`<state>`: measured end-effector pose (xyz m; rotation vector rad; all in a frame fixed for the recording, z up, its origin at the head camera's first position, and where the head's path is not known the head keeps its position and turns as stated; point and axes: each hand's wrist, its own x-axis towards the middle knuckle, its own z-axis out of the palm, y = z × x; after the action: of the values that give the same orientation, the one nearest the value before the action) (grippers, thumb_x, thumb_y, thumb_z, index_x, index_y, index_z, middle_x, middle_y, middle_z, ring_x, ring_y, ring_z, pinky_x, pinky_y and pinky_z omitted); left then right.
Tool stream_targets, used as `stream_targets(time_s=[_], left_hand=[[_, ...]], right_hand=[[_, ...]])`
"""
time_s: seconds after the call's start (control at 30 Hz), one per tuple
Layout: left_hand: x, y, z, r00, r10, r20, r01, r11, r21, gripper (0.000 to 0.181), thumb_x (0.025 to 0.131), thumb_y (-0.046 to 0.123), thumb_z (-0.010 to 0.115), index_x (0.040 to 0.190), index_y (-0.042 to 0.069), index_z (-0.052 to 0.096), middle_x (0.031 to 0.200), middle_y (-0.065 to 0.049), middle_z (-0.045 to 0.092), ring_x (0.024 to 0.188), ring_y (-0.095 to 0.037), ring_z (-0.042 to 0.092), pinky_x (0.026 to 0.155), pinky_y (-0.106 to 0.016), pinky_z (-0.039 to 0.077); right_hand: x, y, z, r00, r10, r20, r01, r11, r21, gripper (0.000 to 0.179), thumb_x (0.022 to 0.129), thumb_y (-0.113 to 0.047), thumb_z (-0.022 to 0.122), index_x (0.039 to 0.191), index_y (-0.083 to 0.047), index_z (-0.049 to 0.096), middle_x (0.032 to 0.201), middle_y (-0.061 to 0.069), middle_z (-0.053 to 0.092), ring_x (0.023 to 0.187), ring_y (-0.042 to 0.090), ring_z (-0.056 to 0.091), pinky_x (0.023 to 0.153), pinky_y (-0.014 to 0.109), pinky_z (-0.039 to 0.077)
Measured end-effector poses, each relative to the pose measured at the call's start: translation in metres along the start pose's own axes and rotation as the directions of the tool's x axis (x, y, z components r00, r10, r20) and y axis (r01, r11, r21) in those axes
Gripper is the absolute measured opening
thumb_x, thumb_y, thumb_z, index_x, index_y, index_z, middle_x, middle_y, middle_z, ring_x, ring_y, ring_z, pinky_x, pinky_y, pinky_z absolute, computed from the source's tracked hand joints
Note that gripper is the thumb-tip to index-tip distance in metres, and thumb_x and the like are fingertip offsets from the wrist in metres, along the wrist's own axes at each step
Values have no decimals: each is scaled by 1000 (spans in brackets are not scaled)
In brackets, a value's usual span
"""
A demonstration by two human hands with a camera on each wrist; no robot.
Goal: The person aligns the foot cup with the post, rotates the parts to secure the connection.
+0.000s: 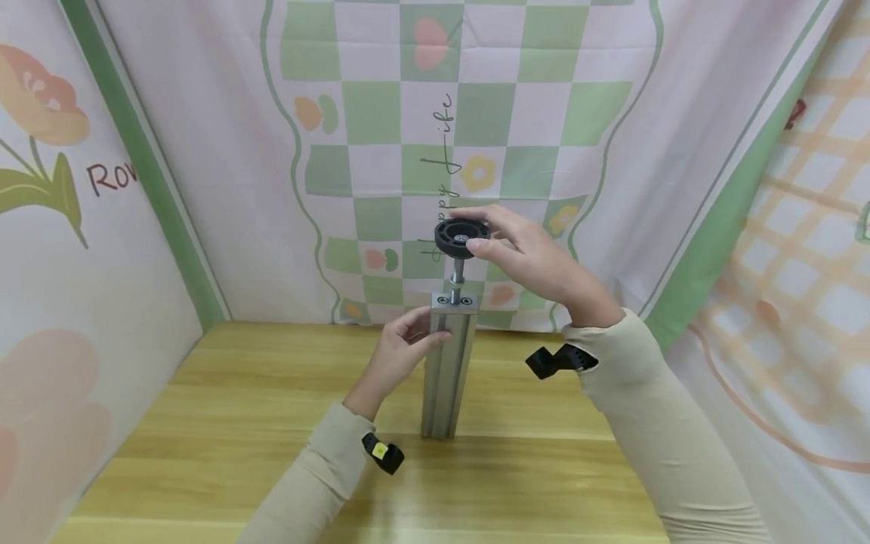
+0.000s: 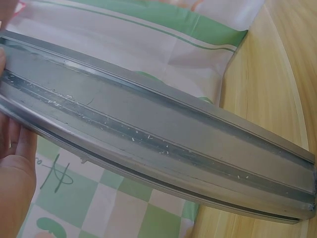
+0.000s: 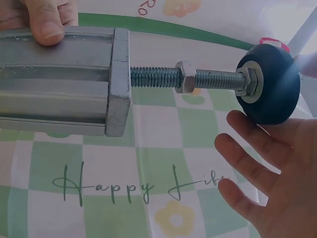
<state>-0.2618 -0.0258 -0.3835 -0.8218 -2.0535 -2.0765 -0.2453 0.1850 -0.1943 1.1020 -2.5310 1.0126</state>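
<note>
A silver aluminium profile [image 1: 445,385] stands upright on the table, its grooved side filling much of the left wrist view, with small pale shavings in one groove [image 2: 148,135]. My left hand [image 1: 397,351] grips it near the top, thumb on the front face. From its end plate [image 3: 118,82] rises a threaded rod [image 3: 153,77] carrying a hex nut [image 3: 187,77] partway along. At the rod's end sits a black round levelling foot [image 3: 270,84], disc outward. My right hand [image 1: 533,257] holds the disc's rim between thumb and fingers; its other fingers are spread below the foot in the right wrist view.
The wood-grain table [image 1: 272,423] lies beneath the profile. A cloth backdrop [image 1: 489,113] with green checks hangs just behind, and printed cloth walls [image 1: 61,287] stand at both sides. Black wrist mounts [image 1: 384,453] sit on both sleeves.
</note>
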Motion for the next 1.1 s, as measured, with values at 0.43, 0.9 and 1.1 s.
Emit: stream_targets(time_s=[0.43, 0.9, 1.1], left_hand=[[-2, 3, 1, 1000, -10, -13, 10, 1000, 4, 43, 93, 17, 75, 133, 8, 63, 115, -9, 69, 106, -22, 66, 96, -32, 53], [-2, 3, 1, 1000, -12, -6, 12, 1000, 0, 43, 93, 19, 75, 133, 9, 63, 115, -8, 69, 107, -22, 65, 96, -33, 53], [-2, 0, 0, 1000, -18, -12, 18, 1000, 2, 45, 92, 22, 76, 133, 9, 63, 114, -9, 69, 105, -22, 66, 94, -34, 55]], right_hand=[[3, -2, 9, 973, 198, -122, -199, 980, 8, 59, 90, -55, 67, 123, -10, 47, 115, 8, 59, 108, 23, 54, 94, 45, 41], [5, 3, 19, 981, -122, -151, 125, 992, 8, 43, 103, -33, 56, 145, -20, 54, 148, -5, 46, 135, 16, 41, 108, 47, 39], [5, 6, 16, 985, -150, -83, 156, 986, 60, 44, 106, -22, 38, 147, -13, 52, 153, 3, 43, 139, 19, 38, 108, 48, 37]])
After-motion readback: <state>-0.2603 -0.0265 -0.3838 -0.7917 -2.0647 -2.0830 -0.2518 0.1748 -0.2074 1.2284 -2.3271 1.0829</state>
